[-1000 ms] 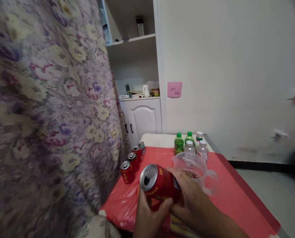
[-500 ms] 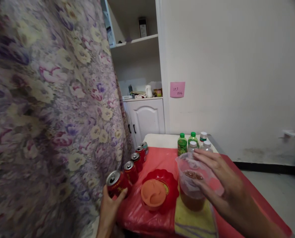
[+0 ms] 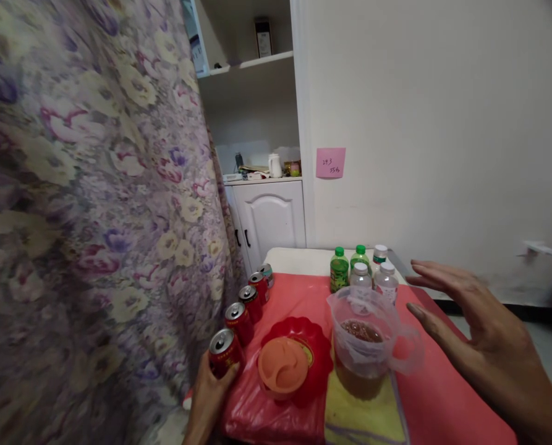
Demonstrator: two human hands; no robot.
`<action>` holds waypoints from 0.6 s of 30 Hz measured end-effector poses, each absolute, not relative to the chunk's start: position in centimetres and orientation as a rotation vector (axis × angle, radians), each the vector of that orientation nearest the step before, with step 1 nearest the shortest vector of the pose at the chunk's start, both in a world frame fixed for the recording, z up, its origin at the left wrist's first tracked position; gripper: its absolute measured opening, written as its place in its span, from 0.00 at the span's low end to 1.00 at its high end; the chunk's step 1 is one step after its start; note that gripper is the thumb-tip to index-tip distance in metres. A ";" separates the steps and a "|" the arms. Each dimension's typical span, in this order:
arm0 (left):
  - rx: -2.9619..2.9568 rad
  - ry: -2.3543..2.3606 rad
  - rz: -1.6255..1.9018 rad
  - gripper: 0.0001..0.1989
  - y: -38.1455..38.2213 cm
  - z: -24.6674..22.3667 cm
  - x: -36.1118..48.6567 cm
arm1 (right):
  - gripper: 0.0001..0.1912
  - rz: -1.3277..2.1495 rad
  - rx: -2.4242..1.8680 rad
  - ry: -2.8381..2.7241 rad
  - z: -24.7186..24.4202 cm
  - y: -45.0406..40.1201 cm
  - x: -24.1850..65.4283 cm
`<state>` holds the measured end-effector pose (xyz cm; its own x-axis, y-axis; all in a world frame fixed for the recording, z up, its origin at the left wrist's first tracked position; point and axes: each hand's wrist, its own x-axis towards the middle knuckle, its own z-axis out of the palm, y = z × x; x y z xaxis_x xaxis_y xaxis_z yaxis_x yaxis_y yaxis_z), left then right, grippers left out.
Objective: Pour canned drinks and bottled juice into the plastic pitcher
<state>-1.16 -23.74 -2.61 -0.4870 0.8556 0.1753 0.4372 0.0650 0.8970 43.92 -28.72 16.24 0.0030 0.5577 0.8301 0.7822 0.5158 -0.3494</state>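
My left hand [image 3: 214,386] is wrapped round the nearest red can [image 3: 225,351], the front one of a row of cans along the table's left edge. My right hand [image 3: 477,330] is raised at the right with fingers apart, holding nothing. Between the hands, a clear plastic pitcher [image 3: 366,355] of brown liquid rests on a yellow cloth [image 3: 366,417]. Left of the pitcher, an orange bowl-like piece [image 3: 282,366] sits on the red scalloped plate [image 3: 319,355].
Behind the pitcher stand green-capped bottles [image 3: 339,271] and white-capped clear bottles [image 3: 386,283]. Red sheeting [image 3: 298,293] covers much of the table. A floral curtain [image 3: 118,216] hangs close to the cans. A cabinet [image 3: 273,216] is beyond.
My right hand has moved away from the pitcher to the right. The can in my left hand, tilted before, now stands more upright in line with the others. The view has shifted slightly.
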 end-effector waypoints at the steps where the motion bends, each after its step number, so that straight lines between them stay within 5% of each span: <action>1: 1.292 1.931 1.411 0.43 -23.7 -2.8 -1.2 | 0.20 -0.256 -1.151 -1.674 16.2 -28.6 44.0; 8: 1.344 1.964 1.389 0.33 -24.3 -3.5 -0.9 | 0.21 -0.238 -1.202 -1.623 15.6 -27.7 44.9; 18: 1.335 2.036 1.446 0.35 -24.5 -3.8 -0.6 | 0.28 -0.155 -1.318 -1.532 14.5 -25.9 47.5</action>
<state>-0.56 -24.52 -3.76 -0.5184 0.8173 0.2514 0.5064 0.0566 0.8604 47.53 -25.85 14.54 0.1687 0.6395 0.7501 0.7766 0.3824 -0.5007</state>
